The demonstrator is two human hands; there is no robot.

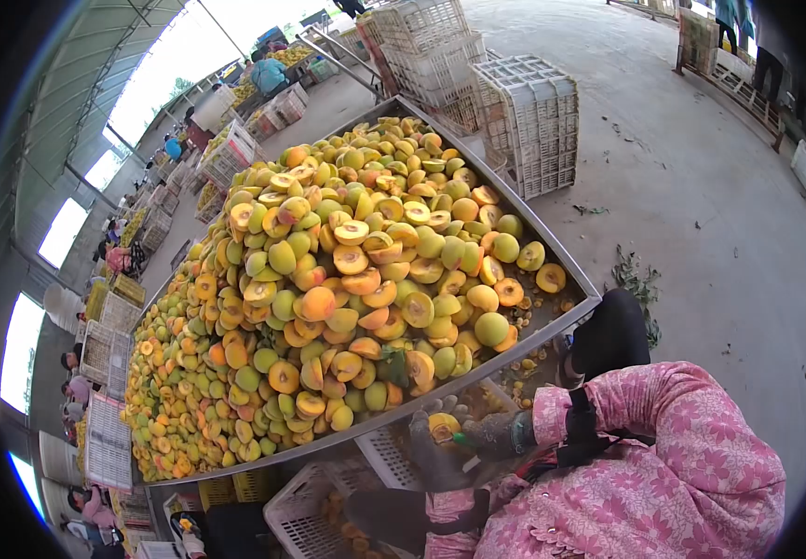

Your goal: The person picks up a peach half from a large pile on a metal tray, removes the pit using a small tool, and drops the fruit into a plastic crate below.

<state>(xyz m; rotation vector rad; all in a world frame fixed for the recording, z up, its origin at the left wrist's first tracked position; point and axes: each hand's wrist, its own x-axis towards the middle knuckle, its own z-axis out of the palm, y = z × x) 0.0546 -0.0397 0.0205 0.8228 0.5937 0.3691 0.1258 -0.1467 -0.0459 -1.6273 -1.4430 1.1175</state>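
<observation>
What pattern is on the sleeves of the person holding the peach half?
Pink floral print on the sleeves, clearest in the head view, beside the gloved hand holding the peach half.

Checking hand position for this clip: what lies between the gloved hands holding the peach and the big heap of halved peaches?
In the head view, only the metal table rim separates the gloved hands with their peach from the heap.

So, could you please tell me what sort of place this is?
Probably a fruit-processing shed: a long metal table heaped with halved peaches, stacked plastic crates on a concrete floor, and other workers along the line.
</observation>
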